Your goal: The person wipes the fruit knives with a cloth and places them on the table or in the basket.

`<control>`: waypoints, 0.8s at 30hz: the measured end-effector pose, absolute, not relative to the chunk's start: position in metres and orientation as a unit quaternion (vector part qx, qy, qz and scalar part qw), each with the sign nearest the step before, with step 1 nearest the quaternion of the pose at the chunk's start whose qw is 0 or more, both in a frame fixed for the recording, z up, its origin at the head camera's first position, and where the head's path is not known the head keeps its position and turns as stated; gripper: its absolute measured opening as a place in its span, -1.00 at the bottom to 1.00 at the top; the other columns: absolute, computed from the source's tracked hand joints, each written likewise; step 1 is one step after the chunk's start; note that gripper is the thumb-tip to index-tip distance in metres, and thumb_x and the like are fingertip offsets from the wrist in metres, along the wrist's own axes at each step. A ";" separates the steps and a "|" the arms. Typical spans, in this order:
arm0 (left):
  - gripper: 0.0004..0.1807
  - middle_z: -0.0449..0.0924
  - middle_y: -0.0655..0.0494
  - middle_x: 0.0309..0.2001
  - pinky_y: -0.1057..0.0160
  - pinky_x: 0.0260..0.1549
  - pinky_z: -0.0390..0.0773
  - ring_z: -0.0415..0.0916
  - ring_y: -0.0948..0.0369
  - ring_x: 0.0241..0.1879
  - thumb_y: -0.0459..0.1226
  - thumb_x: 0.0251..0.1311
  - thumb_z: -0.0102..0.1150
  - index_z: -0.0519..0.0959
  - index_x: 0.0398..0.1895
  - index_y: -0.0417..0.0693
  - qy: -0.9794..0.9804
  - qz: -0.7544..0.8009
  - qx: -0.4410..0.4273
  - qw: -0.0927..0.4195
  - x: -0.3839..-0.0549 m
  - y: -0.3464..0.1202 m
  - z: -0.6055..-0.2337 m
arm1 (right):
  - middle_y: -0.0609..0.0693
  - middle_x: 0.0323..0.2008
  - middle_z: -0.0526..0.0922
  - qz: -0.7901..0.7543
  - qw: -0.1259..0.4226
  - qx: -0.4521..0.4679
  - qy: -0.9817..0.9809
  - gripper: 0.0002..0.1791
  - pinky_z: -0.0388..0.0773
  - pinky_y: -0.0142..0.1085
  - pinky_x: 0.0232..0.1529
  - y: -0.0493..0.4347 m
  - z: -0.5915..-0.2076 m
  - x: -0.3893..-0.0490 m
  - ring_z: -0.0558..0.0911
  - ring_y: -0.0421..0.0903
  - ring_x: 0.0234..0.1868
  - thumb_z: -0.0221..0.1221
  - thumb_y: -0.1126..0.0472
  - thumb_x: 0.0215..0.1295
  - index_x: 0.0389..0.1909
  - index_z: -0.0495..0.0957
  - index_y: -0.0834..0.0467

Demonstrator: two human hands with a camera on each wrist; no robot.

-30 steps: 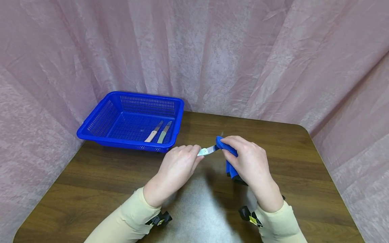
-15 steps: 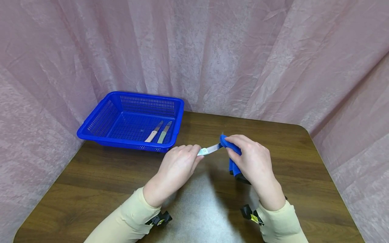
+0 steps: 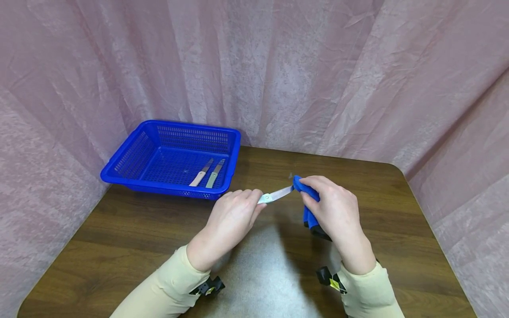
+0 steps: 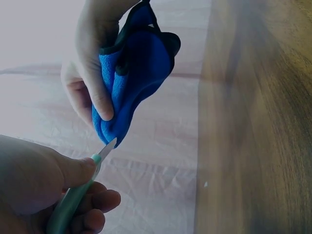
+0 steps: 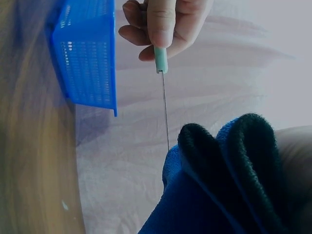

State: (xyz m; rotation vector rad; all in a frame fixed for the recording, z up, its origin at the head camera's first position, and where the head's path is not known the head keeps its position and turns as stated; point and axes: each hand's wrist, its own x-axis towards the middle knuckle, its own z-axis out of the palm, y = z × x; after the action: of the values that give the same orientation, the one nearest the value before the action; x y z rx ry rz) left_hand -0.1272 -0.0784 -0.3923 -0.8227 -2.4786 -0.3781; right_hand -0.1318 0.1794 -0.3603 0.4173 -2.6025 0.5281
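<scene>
My left hand (image 3: 230, 217) grips a knife (image 3: 267, 198) by its pale green handle, the blade pointing right. In the right wrist view the blade is seen edge-on as a thin line. My right hand (image 3: 336, 210) pinches a folded blue cloth (image 3: 311, 216) with dark edging. The cloth wraps the blade's tip, which it hides in the head view; most of the blade shows bare. Loose folds of the cloth hang below the right hand. Both hands are above the table.
A blue plastic basket (image 3: 137, 182) stands at the back left. Inside it lie a knife with a pink handle (image 3: 197, 178) and one with a green handle (image 3: 211, 179). Pink curtains (image 3: 278, 75) enclose the wooden table (image 3: 381, 198) behind and at the sides.
My right hand and the cloth have slid to the right along the blade toward its tip, baring more of the blade. My left hand has stayed in place with the knife.
</scene>
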 end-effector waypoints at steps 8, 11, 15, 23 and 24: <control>-0.78 0.58 0.14 -0.45 0.09 -0.52 0.50 0.57 0.09 -0.49 -0.17 0.48 0.45 0.63 -0.18 -0.10 -0.910 -0.141 -0.301 0.250 -0.127 -0.078 -0.392 | -0.02 0.06 0.84 0.199 0.232 0.139 -0.942 -0.67 0.62 0.03 -0.43 0.183 -0.358 -0.131 0.85 0.08 -0.14 0.47 0.24 0.38 0.13 0.83 0.00; -0.78 0.57 0.15 -0.45 0.10 -0.52 0.50 0.57 0.10 -0.49 -0.17 0.47 0.46 0.62 -0.19 -0.08 -0.910 -0.139 -0.299 0.252 -0.128 -0.078 -0.392 | -0.02 0.07 0.84 0.203 0.236 0.141 -0.940 -0.67 0.62 0.02 -0.44 0.183 -0.357 -0.131 0.86 0.08 -0.15 0.47 0.24 0.38 0.14 0.83 0.00; -0.78 0.55 0.14 -0.46 0.10 -0.54 0.48 0.54 0.10 -0.51 -0.18 0.45 0.48 0.63 -0.18 -0.09 -0.909 -0.144 -0.298 0.252 -0.128 -0.078 -0.392 | -0.04 0.08 0.84 0.210 0.240 0.148 -0.936 -0.66 0.61 0.02 -0.44 0.181 -0.357 -0.131 0.85 0.06 -0.17 0.48 0.24 0.38 0.15 0.83 -0.02; -0.77 0.52 0.16 -0.48 0.13 -0.55 0.47 0.53 0.12 -0.51 -0.16 0.45 0.48 0.63 -0.18 -0.08 -0.911 -0.139 -0.296 0.253 -0.128 -0.078 -0.391 | -0.16 0.10 0.83 0.221 0.261 0.186 -0.921 -0.66 0.64 -0.02 -0.39 0.172 -0.358 -0.127 0.83 0.03 -0.19 0.51 0.24 0.35 0.13 0.84 -0.04; -0.77 0.53 0.15 -0.48 0.13 -0.54 0.47 0.53 0.12 -0.51 -0.16 0.46 0.48 0.63 -0.18 -0.09 -0.911 -0.140 -0.296 0.252 -0.128 -0.078 -0.391 | -0.16 0.10 0.82 0.223 0.262 0.191 -0.919 -0.65 0.65 -0.02 -0.38 0.171 -0.358 -0.126 0.83 0.03 -0.19 0.52 0.24 0.35 0.13 0.84 -0.04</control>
State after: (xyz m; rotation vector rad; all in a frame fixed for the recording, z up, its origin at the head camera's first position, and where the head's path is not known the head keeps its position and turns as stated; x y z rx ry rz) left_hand -0.1276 -0.0779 -0.3913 -0.8061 -2.4777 -0.3799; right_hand -0.1263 0.1711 -0.3580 0.5170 -2.4876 0.6024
